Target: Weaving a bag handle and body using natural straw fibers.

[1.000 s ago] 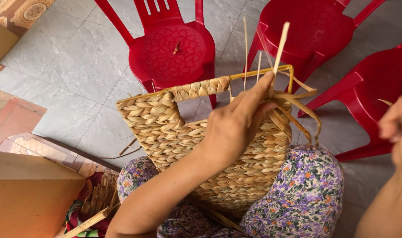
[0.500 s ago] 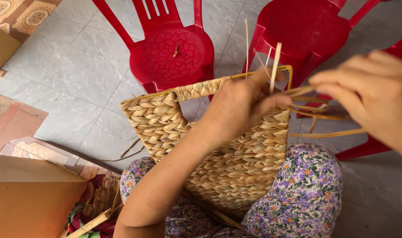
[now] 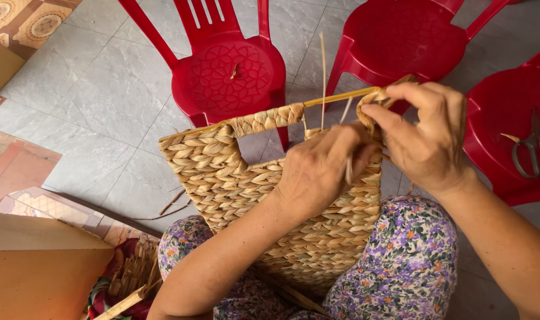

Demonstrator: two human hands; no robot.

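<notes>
The woven basket stood on the person's lap, its long axis tilted, rim rising toward the right and opening facing the red chairs. The left hand gripped the basket's upper edge around a thin strand. The right hand pinched the braided rim end. Scissors lay on the right-hand chair
</notes>
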